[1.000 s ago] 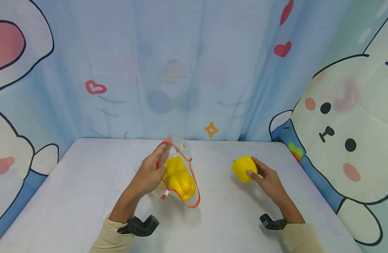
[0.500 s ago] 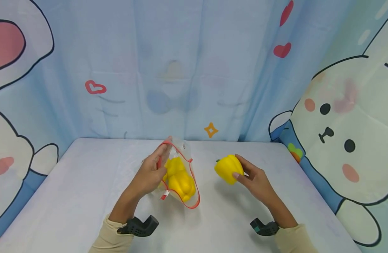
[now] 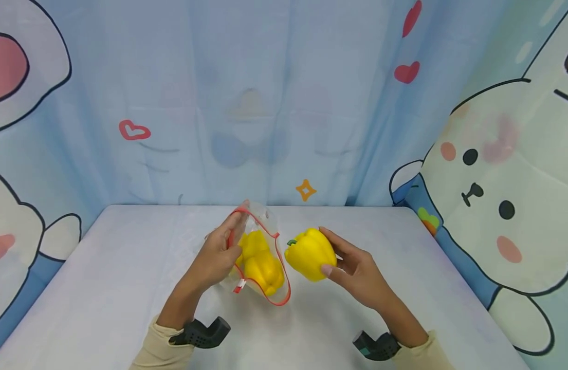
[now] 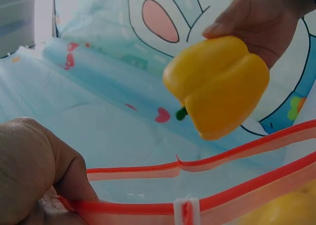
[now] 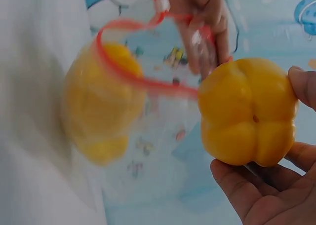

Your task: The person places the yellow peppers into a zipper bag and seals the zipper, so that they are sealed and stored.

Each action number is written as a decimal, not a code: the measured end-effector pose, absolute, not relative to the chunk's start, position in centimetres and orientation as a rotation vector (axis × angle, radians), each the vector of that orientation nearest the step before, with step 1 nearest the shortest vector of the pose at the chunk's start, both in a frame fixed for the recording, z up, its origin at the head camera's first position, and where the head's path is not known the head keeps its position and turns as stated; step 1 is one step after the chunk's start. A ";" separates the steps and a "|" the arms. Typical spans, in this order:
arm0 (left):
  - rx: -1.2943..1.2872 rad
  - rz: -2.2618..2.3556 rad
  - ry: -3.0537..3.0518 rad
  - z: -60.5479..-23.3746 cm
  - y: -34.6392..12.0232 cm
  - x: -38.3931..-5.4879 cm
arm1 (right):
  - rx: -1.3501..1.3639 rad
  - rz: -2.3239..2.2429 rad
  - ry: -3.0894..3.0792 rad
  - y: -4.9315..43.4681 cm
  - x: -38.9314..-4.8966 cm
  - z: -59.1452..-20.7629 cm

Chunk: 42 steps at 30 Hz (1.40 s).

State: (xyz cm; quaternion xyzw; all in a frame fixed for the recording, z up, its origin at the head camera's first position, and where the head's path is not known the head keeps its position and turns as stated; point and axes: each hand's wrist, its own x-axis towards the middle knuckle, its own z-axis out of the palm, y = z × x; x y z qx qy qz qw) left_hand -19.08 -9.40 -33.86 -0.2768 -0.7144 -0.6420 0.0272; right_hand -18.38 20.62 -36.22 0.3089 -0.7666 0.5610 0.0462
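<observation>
My left hand (image 3: 220,250) grips the edge of a clear plastic zip bag (image 3: 284,299) with a red rim, its mouth spread wide. Yellow bell peppers (image 3: 263,268) lie inside the bag. A white slider sits on the red zip (image 4: 186,210) in the left wrist view. Just right of the bag's mouth, my right hand (image 3: 353,267) holds another yellow bell pepper (image 3: 310,254) between thumb and fingers, its green stem pointing at the bag. From the right wrist view, the lobed bottom of this held bell pepper (image 5: 249,111) faces the camera.
Both hands work over a white-covered table (image 3: 140,246). Behind it hangs a pale blue curtain (image 3: 246,103) with cartoon prints. A black wrist camera (image 3: 202,333) is strapped to the left wrist, and another black camera (image 3: 376,346) to the right.
My right hand has carried the yellow bell pepper leftward, from well right of the bag to close beside its mouth. The left hand and the bag stay nearly in place.
</observation>
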 end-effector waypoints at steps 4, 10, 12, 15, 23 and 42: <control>-0.867 -1.994 -2.210 -33.8 -9.3 -19.1 | 1.066 1.888 -2.253 19.7 -17.5 -35.6; -0.850 -1.947 -2.235 -33.8 -9.3 -19.0 | 1.168 1.946 -2.198 18.1 -17.1 -35.3; -0.845 -1.948 -2.230 -33.9 -9.3 -19.0 | 1.181 1.979 -2.194 17.5 -17.1 -35.4; -0.850 -1.955 -2.227 -33.9 -9.4 -19.0 | 1.207 2.010 -2.191 16.5 -17.2 -35.6; -0.883 -1.939 -2.271 -33.8 -9.7 -18.9 | 1.295 1.971 -2.201 14.4 -17.7 -36.7; -1.079 -2.009 -2.225 -33.6 -10.1 -18.7 | 1.169 1.392 -2.285 11.9 -18.6 -37.8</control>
